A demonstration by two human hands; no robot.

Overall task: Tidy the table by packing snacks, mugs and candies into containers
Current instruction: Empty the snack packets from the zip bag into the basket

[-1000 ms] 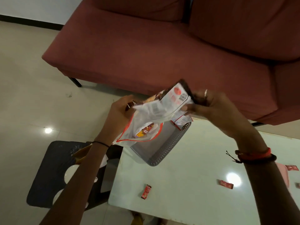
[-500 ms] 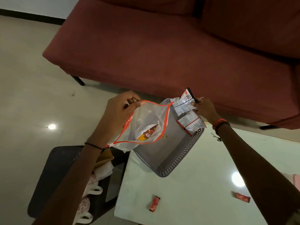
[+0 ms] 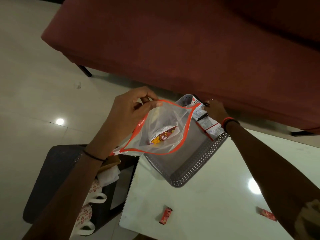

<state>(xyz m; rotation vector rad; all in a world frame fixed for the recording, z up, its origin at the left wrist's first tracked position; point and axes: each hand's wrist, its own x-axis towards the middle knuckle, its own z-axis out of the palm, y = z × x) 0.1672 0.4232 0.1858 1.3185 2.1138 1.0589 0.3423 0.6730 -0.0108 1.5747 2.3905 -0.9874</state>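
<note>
Here, left hand [image 3: 129,110] fingers pinched on the open zip bag [image 3: 161,129], right hand [image 3: 213,110] fingers on snack packets [image 3: 206,122].

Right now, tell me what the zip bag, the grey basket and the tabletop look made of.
Zip bag: thin clear plastic film, creased, see-through, with an orange zip strip.
Grey basket: likely moulded plastic, matte, with perforated walls.
Tabletop: glossy pale surface mirroring a lamp; glass or lacquer, cannot tell.

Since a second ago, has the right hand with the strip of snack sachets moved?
Yes. The right hand carried the strip of snack sachets away from the clear zip bag, down to the grey perforated basket's far corner.
</note>
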